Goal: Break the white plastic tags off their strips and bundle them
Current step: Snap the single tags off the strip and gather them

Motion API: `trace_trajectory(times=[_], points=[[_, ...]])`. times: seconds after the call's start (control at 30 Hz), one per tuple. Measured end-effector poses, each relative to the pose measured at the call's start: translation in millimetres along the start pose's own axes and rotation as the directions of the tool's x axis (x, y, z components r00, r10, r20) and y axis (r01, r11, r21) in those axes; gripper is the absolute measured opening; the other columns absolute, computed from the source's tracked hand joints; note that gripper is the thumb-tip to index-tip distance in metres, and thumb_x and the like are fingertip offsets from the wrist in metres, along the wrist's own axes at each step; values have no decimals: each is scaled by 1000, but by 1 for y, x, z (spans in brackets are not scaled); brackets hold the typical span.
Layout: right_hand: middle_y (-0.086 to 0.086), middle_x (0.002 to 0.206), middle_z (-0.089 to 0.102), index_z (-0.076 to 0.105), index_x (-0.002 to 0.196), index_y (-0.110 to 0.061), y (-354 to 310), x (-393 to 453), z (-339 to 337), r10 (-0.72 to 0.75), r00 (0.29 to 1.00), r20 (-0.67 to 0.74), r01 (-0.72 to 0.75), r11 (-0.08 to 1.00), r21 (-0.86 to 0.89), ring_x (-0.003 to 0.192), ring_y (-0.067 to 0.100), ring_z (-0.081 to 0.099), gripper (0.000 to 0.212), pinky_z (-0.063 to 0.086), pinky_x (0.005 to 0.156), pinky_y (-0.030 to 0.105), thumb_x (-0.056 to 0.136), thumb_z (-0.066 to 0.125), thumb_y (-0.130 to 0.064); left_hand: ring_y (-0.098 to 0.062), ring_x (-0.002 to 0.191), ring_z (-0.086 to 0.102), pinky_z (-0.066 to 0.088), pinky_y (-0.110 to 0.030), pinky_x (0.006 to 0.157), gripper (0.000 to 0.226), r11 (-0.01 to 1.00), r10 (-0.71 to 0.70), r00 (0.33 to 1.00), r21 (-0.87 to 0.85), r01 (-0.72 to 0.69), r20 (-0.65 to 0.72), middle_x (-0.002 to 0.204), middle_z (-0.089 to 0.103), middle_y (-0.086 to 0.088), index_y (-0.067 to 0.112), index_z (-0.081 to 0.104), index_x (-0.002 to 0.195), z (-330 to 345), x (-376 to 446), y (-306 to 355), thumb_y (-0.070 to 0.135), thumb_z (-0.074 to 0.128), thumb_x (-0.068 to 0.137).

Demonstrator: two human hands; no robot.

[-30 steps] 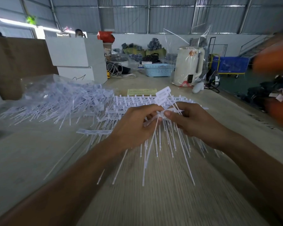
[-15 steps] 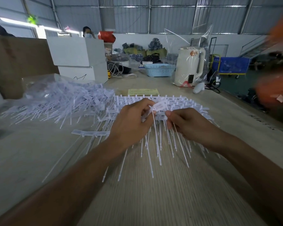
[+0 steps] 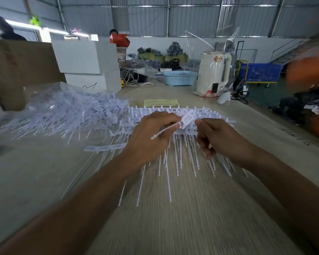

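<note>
While both forearms reach out over the pale wood-grain table (image 3: 173,227), the left hand (image 3: 149,140) grips a single white plastic tag (image 3: 187,117), its fingers curled round the thin tail, which pokes out across the back of the hand toward the left; the flat label end of the tag sticks up just past the fingertips. Just beside it, the right hand (image 3: 217,137) has its fingers curled inward, the forefinger and thumb tip close to the tag's label end; whether they pinch it or merely come near cannot be told. Beneath and beyond both hands lie the strips of tags (image 3: 173,111), still joined in rows, their long tails fanning toward the camera across the table. To the left sits a loose heap of white tags (image 3: 68,115), partly inside a clear plastic bag (image 3: 44,89). Near the heap, a short strip (image 3: 103,148) lies flat on the table. Farther back stand stacked white boxes (image 3: 87,65), a yellow-green paper slip (image 3: 161,103), a light blue basket (image 3: 179,77) and a white electric kettle (image 3: 213,74) wrapped in clear plastic. Blurred orange shapes fill the right edge.
</note>
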State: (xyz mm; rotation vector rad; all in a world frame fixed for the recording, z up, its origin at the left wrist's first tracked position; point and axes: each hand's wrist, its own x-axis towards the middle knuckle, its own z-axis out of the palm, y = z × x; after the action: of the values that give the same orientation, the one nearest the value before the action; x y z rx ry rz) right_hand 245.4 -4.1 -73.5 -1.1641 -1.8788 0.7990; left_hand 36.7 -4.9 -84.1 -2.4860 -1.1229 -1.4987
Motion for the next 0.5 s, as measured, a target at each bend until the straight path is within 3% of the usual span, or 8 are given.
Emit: trace_trajectory(times=[0.03,0.1,0.17,0.23,0.33,0.4,0.5], points=[[-4,53,48,42,68,-14,0,0,0,-12,1000,13,12,1000,1,44,12,43,44,40,44,25,107,40,-35,-22,86,65,53,-44,75,18,1000,-3,1000,-4,3,5,93,73,0,17,72,103,-1,0,-2,24,56,99],[-6,56,42,40,67,-17,1,1,-2,-117,993,-9,113,975,-189,48,9,37,44,34,50,22,107,39,-34,-25,89,64,53,-46,77,21,1000,-8,999,21,7,31,96,72,-3,11,73,102,-3,-1,-4,21,55,99],[-3,61,42,40,68,-19,1,2,-6,-221,975,9,199,861,-468,55,14,39,41,29,56,33,107,36,-34,-29,92,62,51,-47,77,25,996,-2,994,93,-8,112,97,71,-6,8,72,102,-5,0,-3,20,51,100],[-3,62,42,39,71,-23,2,2,-10,-248,969,13,204,762,-614,55,14,40,38,26,56,35,106,33,-37,-29,89,57,48,-47,77,29,988,6,980,150,-37,199,93,69,-8,7,70,102,-5,2,1,23,45,101],[-9,59,40,41,77,-25,4,2,-12,-282,960,1,183,621,-762,52,7,37,35,22,50,32,105,30,-43,-27,89,53,45,-44,77,40,972,6,969,224,-63,246,92,67,-8,8,69,104,-6,2,9,30,36,99],[-8,58,39,50,85,-21,6,3,-24,-308,948,-79,116,566,-816,50,8,38,34,22,49,27,106,31,-39,-25,91,54,46,-45,79,26,965,27,962,245,-96,271,94,67,-5,11,71,109,-5,-1,7,18,48,99],[-6,59,40,62,102,-10,5,7,-54,-315,916,-247,-15,591,-807,49,16,42,38,27,50,26,109,32,-31,-24,96,55,46,-43,84,21,975,13,955,208,-78,297,99,68,-4,12,71,115,-2,-7,5,14,59,98]])
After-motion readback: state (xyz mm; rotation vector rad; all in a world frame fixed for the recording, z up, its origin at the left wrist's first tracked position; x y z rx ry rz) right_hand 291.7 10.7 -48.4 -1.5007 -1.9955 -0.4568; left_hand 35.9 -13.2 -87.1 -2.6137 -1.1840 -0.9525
